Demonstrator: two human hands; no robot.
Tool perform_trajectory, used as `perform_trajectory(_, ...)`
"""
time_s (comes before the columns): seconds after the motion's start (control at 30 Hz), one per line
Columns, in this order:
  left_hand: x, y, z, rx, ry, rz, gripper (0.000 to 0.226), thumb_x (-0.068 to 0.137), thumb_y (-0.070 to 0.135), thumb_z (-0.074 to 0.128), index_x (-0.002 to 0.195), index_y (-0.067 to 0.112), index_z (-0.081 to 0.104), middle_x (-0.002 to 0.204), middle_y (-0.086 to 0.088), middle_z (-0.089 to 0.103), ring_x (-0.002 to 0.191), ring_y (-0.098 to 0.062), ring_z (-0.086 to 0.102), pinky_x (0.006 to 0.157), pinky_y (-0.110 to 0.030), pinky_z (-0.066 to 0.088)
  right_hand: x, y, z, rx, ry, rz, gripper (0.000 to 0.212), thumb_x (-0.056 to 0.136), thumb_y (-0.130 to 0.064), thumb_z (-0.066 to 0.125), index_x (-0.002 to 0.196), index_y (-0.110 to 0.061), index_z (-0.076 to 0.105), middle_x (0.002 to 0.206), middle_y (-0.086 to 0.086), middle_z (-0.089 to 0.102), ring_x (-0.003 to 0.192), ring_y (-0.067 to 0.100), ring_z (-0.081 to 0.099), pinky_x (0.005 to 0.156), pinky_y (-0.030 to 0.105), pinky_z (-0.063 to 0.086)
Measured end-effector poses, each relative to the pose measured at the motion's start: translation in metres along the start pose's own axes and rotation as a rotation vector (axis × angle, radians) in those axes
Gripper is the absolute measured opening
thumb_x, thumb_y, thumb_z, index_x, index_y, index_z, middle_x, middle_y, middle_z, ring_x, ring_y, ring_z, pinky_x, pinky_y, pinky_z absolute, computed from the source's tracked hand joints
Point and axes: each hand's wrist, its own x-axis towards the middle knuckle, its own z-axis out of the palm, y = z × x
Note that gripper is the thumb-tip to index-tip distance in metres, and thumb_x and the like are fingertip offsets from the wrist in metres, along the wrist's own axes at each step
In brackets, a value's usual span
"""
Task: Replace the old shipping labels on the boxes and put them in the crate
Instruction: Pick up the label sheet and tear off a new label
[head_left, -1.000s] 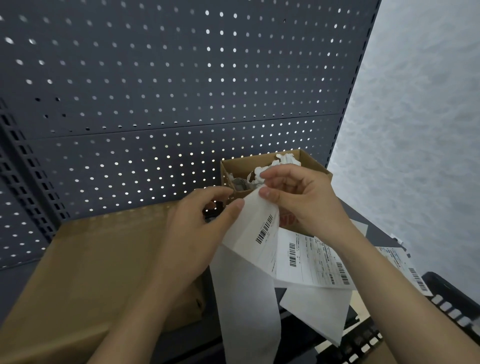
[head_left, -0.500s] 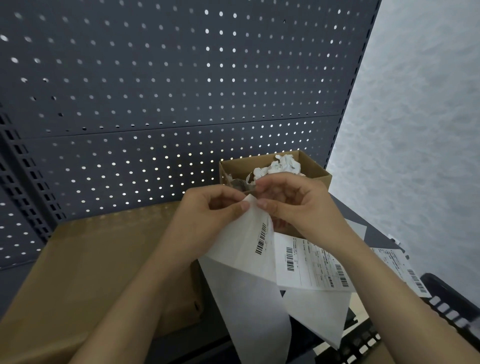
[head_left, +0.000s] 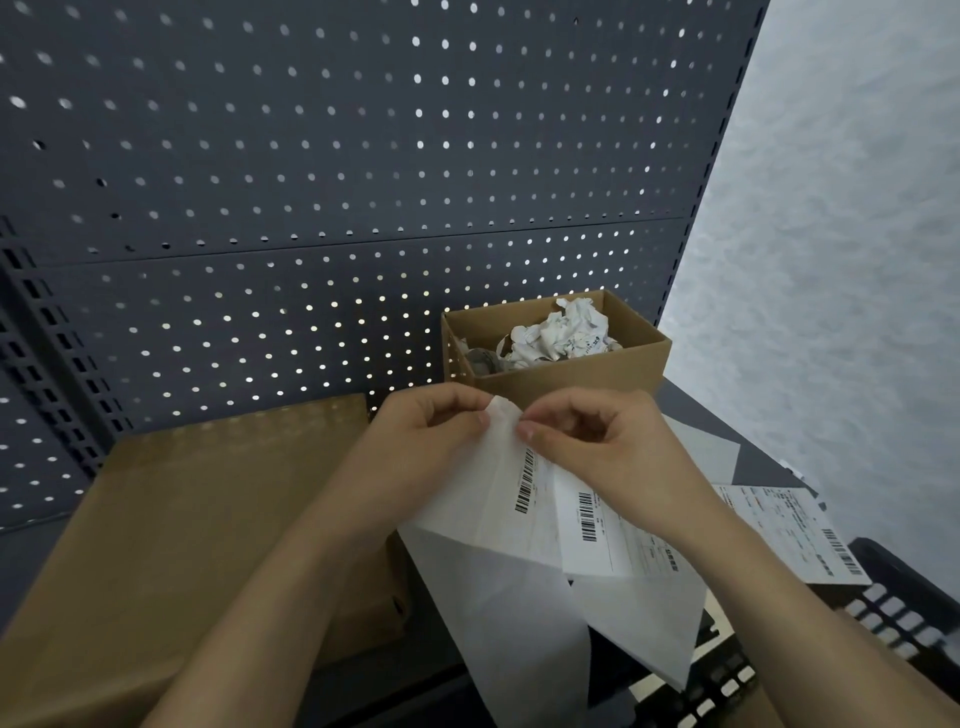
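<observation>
Now the pegboard (head_left: 311, 182) shuts off the back, so open room lies only toward us and to the right. Our closed box (head_left: 182, 519) sits at left, top bare; the crate (head_left: 919, 587) peeks in low right. Between them we hold the label strip (head_left: 498, 499), left hand (head_left: 415, 452) and right hand (head_left: 608, 447) close together, both pinching its top corner. We judge we are peeling a fresh label off its backing; next comes a clean split, then a flat press onto the box.

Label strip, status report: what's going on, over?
Left hand, right hand pinching top corner of label strip. Large box waits at left. Nothing blocking.
</observation>
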Motion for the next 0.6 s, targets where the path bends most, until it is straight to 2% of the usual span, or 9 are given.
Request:
perform_trajectory(0.1, 0.0, 0.001, 0.002, -0.026, -0.022, -0.026, 0.024, 0.092, 0.023, 0.059, 0.079, 0.033, 0.076, 0.084, 0.012, 0.073, 0.079, -0.006, 0.068, 0.075, -0.03, 0.057, 0.0, -0.002, 0.003, 0.046, -0.011, -0.002, 0.006, 0.086, -0.025, 0.072, 0.089, -0.022, 0.076, 0.072, -0.015, 0.069, 0.06, -0.002, 0.058, 0.053, 0.008, 0.039)
perform_trajectory(0.2, -0.003, 0.001, 0.004, -0.119, -0.061, -0.045, 0.012, 0.084, 0.032, 0.068, 0.08, 0.025, 0.077, 0.086, 0.004, 0.075, 0.082, -0.014, 0.071, 0.081, -0.036, 0.058, 0.0, -0.002, 0.005, 0.067, -0.025, -0.015, 0.007, 0.086, -0.024, 0.072, 0.089, -0.019, 0.076, 0.071, -0.015, 0.069, 0.061, -0.001, 0.058, 0.055, 0.008, 0.039)
perform_trajectory(0.3, -0.006, -0.001, 0.005, -0.195, -0.064, -0.045, 0.024, 0.076, 0.039, 0.068, 0.081, 0.017, 0.077, 0.087, -0.004, 0.075, 0.085, -0.024, 0.072, 0.084, -0.044, 0.058, 0.0, -0.001, 0.007, 0.088, -0.027, -0.018, 0.007, 0.084, -0.026, 0.073, 0.088, -0.021, 0.076, 0.074, -0.01, 0.071, 0.065, 0.003, 0.06, 0.059, 0.013, 0.043)
perform_trajectory(0.43, -0.006, -0.007, 0.005, -0.24, -0.039, -0.04, 0.023, 0.077, 0.041, 0.066, 0.079, 0.02, 0.076, 0.09, -0.008, 0.074, 0.09, -0.032, 0.07, 0.087, -0.052, 0.055, 0.0, -0.001, 0.01, 0.126, -0.03, -0.014, 0.007, 0.083, -0.025, 0.074, 0.088, -0.02, 0.076, 0.077, -0.007, 0.072, 0.07, 0.012, 0.067, 0.063, 0.021, 0.052)
perform_trajectory(0.5, -0.006, -0.011, 0.004, -0.275, -0.042, -0.045, 0.02, 0.08, 0.038, 0.065, 0.078, 0.021, 0.076, 0.09, -0.008, 0.073, 0.089, -0.031, 0.069, 0.087, -0.051, 0.054, 0.001, -0.002, 0.012, 0.143, -0.036, -0.009, 0.006, 0.083, -0.023, 0.074, 0.088, -0.02, 0.076, 0.078, -0.006, 0.073, 0.071, 0.013, 0.068, 0.065, 0.024, 0.056)
perform_trajectory(0.6, -0.006, -0.013, 0.002, -0.37, -0.028, -0.068, 0.02, 0.088, 0.024, 0.061, 0.077, 0.018, 0.075, 0.086, -0.009, 0.071, 0.083, -0.027, 0.066, 0.081, -0.044, 0.053, 0.005, -0.004, 0.015, 0.174, -0.04, -0.004, 0.006, 0.083, -0.02, 0.075, 0.089, -0.018, 0.076, 0.077, -0.004, 0.073, 0.066, 0.007, 0.064, 0.063, 0.021, 0.053)
